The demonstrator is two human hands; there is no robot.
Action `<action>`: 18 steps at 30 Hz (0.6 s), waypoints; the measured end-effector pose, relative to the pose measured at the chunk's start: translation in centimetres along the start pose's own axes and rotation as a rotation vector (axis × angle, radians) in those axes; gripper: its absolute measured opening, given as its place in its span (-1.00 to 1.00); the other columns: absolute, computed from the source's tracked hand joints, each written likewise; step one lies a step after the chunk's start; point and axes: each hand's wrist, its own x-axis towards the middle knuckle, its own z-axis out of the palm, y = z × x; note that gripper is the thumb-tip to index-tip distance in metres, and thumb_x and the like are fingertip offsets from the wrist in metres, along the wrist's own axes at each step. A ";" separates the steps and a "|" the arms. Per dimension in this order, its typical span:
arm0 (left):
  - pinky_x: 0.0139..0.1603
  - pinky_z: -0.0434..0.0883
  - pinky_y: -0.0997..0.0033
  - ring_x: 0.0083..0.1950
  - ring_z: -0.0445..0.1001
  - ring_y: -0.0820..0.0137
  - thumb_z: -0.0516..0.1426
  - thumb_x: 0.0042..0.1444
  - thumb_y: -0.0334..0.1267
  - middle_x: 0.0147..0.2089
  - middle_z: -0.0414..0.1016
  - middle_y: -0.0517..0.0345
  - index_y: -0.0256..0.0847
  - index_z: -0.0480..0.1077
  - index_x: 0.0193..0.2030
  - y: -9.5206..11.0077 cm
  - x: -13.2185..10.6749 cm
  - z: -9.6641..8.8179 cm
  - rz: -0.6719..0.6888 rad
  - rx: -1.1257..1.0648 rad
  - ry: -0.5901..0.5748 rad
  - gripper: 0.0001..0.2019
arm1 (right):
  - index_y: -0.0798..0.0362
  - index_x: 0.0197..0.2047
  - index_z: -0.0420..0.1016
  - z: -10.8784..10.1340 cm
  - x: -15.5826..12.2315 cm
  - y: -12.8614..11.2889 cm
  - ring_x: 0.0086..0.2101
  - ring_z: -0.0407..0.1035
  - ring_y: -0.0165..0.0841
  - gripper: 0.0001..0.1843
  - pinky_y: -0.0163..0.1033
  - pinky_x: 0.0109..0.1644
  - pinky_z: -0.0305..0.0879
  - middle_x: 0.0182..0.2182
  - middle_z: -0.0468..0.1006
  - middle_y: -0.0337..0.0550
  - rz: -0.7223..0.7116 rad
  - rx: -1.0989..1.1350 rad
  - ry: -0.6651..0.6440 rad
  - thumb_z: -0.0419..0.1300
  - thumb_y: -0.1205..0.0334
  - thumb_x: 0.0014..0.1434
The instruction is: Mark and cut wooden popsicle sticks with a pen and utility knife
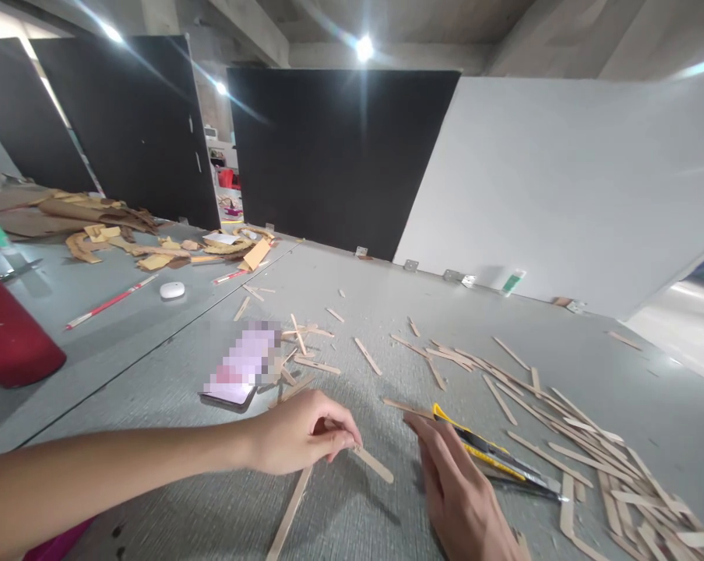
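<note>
Grey table (pixel 399 300) below — left fingers (pixel 345 422) pinch a stick (pixel 376 465).

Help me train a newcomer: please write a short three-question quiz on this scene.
1. True or false: the left hand pinches a wooden stick.
2. Which is nearest the right hand? A: phone; B: yellow cutter; C: white case.
3. Fill in: the red cylinder is cut off by the picture's ____ edge.

Key: 1 true; 2 B; 3 left.
</note>
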 end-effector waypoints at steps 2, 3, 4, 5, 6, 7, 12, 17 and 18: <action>-0.42 0.22 0.45 -0.48 0.31 0.51 0.15 0.30 -0.26 -0.48 0.42 0.24 -0.25 0.58 -0.19 0.0 0.1 -0.3 0.001 0.057 -0.029 -0.82 | -0.02 0.37 0.28 -0.3 -0.2 0.0 -0.23 0.63 -0.33 -0.39 -0.29 -0.18 0.55 -0.12 0.60 0.00 -0.115 -0.021 -0.023 -0.16 0.54 0.36; -0.41 0.22 0.45 -0.48 0.32 0.51 0.16 0.29 -0.27 -0.49 0.43 0.24 -0.24 0.59 -0.21 0.0 0.1 -0.4 -0.004 0.075 -0.045 -0.83 | -0.02 0.43 0.22 -0.4 -0.3 0.1 -0.25 0.63 -0.34 -0.33 -0.31 -0.19 0.56 -0.15 0.61 -0.02 -0.152 -0.017 -0.056 -0.16 0.56 0.35; -0.41 0.24 0.44 -0.49 0.34 0.50 0.17 0.28 -0.27 -0.50 0.44 0.24 -0.24 0.58 -0.22 -0.1 0.1 -0.6 -0.014 0.086 -0.060 -0.84 | 0.00 0.49 0.14 -0.4 -0.4 0.1 -0.25 0.63 -0.34 -0.31 -0.33 -0.20 0.56 -0.16 0.63 -0.03 -0.175 -0.003 -0.085 -0.15 0.56 0.36; -0.40 0.26 0.44 -0.49 0.37 0.48 0.17 0.27 -0.28 -0.50 0.46 0.24 -0.23 0.57 -0.21 -0.2 0.2 -0.6 -0.027 0.092 -0.072 -0.86 | 0.01 0.52 0.07 -0.4 -0.6 0.1 -0.24 0.64 -0.32 -0.31 -0.32 -0.20 0.56 -0.16 0.65 -0.03 -0.194 0.015 -0.104 -0.12 0.54 0.38; -0.39 0.28 0.43 -0.48 0.40 0.47 0.17 0.26 -0.27 -0.50 0.47 0.24 -0.22 0.56 -0.21 -0.3 0.3 -0.7 -0.041 0.095 -0.081 -0.87 | 0.02 0.53 0.05 -0.3 -0.7 0.1 -0.22 0.65 -0.30 -0.33 -0.32 -0.19 0.56 -0.14 0.66 -0.01 -0.207 0.027 -0.110 -0.08 0.51 0.41; -0.39 0.30 0.43 -0.48 0.42 0.46 0.17 0.25 -0.27 -0.51 0.48 0.24 -0.22 0.54 -0.22 -0.5 0.3 -0.8 -0.055 0.098 -0.088 -0.88 | 0.02 0.52 0.06 -0.2 -0.8 0.1 -0.20 0.65 -0.28 -0.35 -0.30 -0.19 0.56 -0.12 0.67 0.01 -0.220 0.034 -0.103 -0.05 0.48 0.43; -0.42 0.30 0.43 -0.53 0.40 0.45 0.20 0.22 -0.27 -0.57 0.47 0.25 -0.19 0.53 -0.37 -0.8 0.7 -1.0 -0.067 0.146 -0.105 -0.85 | 0.01 0.48 0.11 0.1 -1.4 0.2 -0.20 0.64 -0.31 -0.39 -0.32 -0.17 0.56 -0.07 0.65 0.01 -0.240 0.100 -0.104 -0.03 0.50 0.44; -0.41 0.26 0.45 -0.52 0.37 0.46 0.28 0.18 -0.20 -0.58 0.44 0.28 -0.16 0.61 -0.36 -1.0 0.9 -1.2 -0.039 0.183 -0.113 -0.86 | -0.09 0.26 0.35 -0.5 -2.0 0.3 -0.25 0.62 -0.36 -0.53 -0.35 -0.19 0.54 -0.12 0.64 -0.06 -0.129 0.222 0.002 -0.04 0.49 0.41; -0.42 0.24 0.45 -0.51 0.36 0.46 0.29 0.18 -0.18 -0.56 0.45 0.27 -0.16 0.62 -0.34 -1.1 0.9 -1.3 -0.037 0.187 -0.115 -0.86 | -0.07 0.24 0.37 -0.7 -1.9 0.2 -0.27 0.61 -0.35 -0.57 -0.34 -0.20 0.53 -0.17 0.64 -0.07 -0.081 0.281 0.033 -0.05 0.46 0.42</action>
